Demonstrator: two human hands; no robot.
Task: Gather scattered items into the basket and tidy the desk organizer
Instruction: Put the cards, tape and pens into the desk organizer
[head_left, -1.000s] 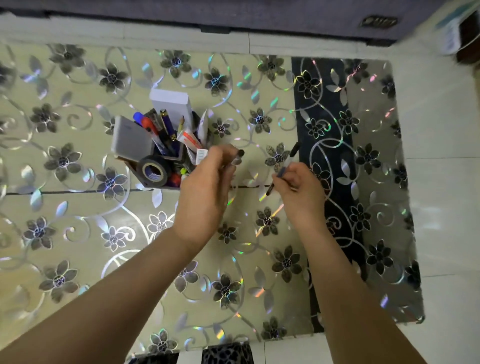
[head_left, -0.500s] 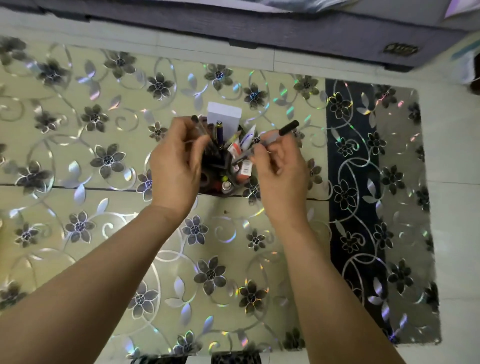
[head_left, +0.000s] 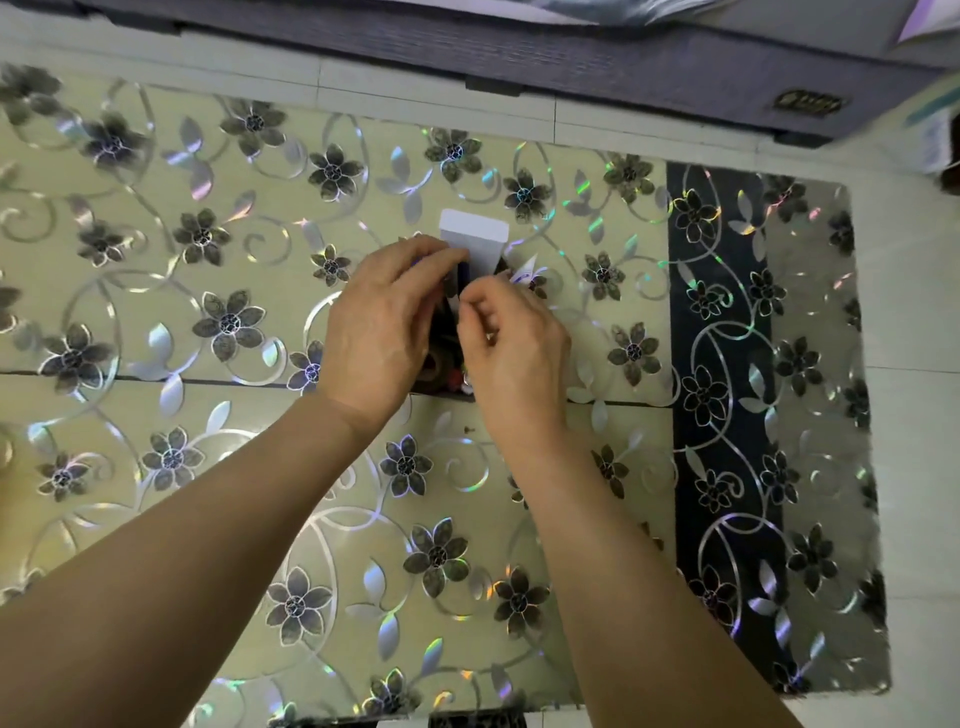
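The step in hand, as I judge it, is settling pens down into the crowded desk organizer (head_left: 447, 358), and doing it well means steadying the holder on 1 side while the other hand feeds a pen straight down into a free gap, not at a slant that would jam against what already stands there.

On the left, the left hand (head_left: 382, 325) is cupped over the organizer's near-left part, fingers curled together and reaching toward the white box (head_left: 474, 234) that stands upright at the holder's far edge. Whether it grips anything cannot be told, since the palm hides what lies under it. It would do best pressing lightly on the holder's rim or holding the standing items aside.

Between the 2 hands only a dark sliver of the organizer shows, with a dark blue pen (head_left: 464, 275) standing just in front of the white box and some red and brown contents near the wrists.

On the right, the right hand (head_left: 511, 345) has its thumb and forefinger pressed together, pinching something small at the top of the holder; what it pinches is too hidden to name. Just beyond its knuckles a white paper slip (head_left: 525, 270) pokes up.

The organizer sits directly under both hands, touching or nearly touching them, on the floral table (head_left: 208, 493), which shows no other loose items.
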